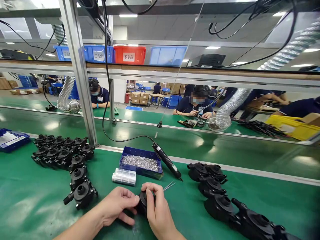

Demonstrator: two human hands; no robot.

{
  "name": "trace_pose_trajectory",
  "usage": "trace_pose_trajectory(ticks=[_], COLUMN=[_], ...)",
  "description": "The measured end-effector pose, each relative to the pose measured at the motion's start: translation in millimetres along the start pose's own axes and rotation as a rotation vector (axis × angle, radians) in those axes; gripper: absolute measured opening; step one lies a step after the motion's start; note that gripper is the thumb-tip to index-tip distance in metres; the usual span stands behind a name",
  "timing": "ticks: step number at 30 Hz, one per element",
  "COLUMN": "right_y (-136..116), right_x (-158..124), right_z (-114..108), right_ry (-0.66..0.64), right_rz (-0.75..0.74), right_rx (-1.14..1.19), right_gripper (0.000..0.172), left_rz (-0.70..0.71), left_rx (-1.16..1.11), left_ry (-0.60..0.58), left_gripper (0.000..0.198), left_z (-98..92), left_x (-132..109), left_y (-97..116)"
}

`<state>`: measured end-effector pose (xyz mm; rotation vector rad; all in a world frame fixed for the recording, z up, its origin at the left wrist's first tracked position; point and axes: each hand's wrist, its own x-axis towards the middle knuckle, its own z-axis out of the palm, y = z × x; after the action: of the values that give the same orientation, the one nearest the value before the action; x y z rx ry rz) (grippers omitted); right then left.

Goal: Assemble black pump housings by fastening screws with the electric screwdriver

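Observation:
A round black plastic housing (143, 202) is held over the green mat at the lower middle. My right hand (160, 211) grips it from the right, thumb and fingers closed on its top and side; much of the part is hidden behind that hand. At its left edge, my left hand (120, 205) is closed, thumb and forefinger brought together against the housing, the lower fingers loosely curled. Whether a small piece sits in this pinch I cannot tell. Just beyond the right hand lie metal tweezers (170, 185).
A blue tray (141, 162) of small metal screws has a black electric screwdriver (167, 161) leaning on it. Before it lies a clear plastic organiser (124, 176). Rows of black housings flank me, left (81, 193) and right (221, 206). A metal post (80, 76) rises behind. Co-workers sit across the bench.

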<state>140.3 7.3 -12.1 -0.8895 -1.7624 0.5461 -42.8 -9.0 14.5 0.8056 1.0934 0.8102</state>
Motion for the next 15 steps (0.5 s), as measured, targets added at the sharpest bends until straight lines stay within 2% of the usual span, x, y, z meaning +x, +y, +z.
trace_pose_trajectory(ticks=[5, 9, 11, 13, 15], right_y=[-3.3, -5.4, -2.6, 2.7, 8.7], right_x=[1.4, 2.9, 4.7, 8.2, 13.0], right_z=[3.8, 6.2, 5.0, 1.3, -4.7], right_ry=[0.051, 0.094, 0.074, 0.02, -0.042], right_rz=[0.021, 0.062, 0.082, 0.102, 0.116], right_rx=[0.035, 0.054, 0.069, 0.092, 0.121], right_gripper=[0.015, 0.018, 0.018, 0.018, 0.019], left_rz=[0.021, 0.133, 0.172, 0.211, 0.304], left_rx=[-0.047, -0.07, 0.076, 0.384, 0.737], left_ry=[0.08, 0.142, 0.159, 0.167, 0.15], left_gripper=[0.06, 0.059, 0.059, 0.055, 0.042], left_z=[14.3, 18.4, 12.6, 3.7, -2.9], left_x=[-2.3, 0.0, -0.5, -3.7, -8.7], left_y=[0.3, 3.2, 6.7, 9.6, 9.4])
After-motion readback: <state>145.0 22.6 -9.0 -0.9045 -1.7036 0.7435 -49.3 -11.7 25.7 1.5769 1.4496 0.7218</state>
